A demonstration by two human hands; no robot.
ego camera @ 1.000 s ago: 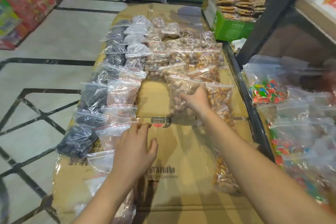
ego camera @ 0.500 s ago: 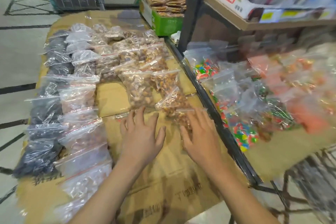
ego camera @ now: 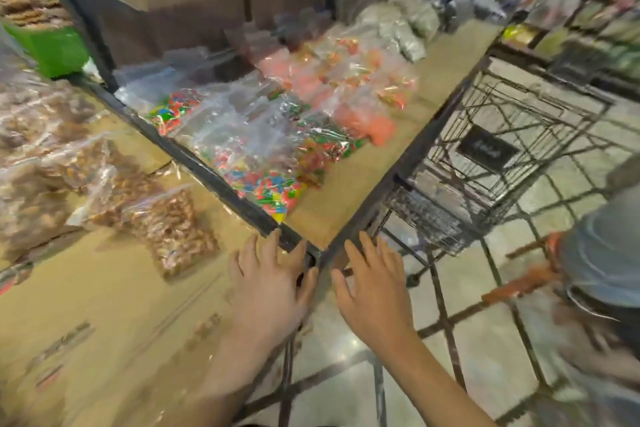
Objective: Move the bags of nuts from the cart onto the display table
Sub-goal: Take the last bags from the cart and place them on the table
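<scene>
The view is blurred by head motion. Clear bags of brown nuts (ego camera: 162, 222) lie on the cardboard-covered display table (ego camera: 86, 315) at the left. My left hand (ego camera: 270, 284) hovers over the table's right corner, fingers spread, holding nothing. My right hand (ego camera: 374, 291) is beside it over the floor gap, also spread and holding nothing. The wire cart (ego camera: 485, 163) stands to the right, beyond my right hand; I cannot tell what lies in its basket.
A black-framed shelf (ego camera: 214, 170) between table and cart holds bags of coloured candy (ego camera: 263, 163) and orange sweets. Packed shelves run along the back and right. A person in a grey garment (ego camera: 602, 253) stands at the right edge. Tiled floor lies below.
The view has swung right from the nut bags toward the cart. Both hands left the bags on the table and now hover with nothing in them at the table's right corner.
</scene>
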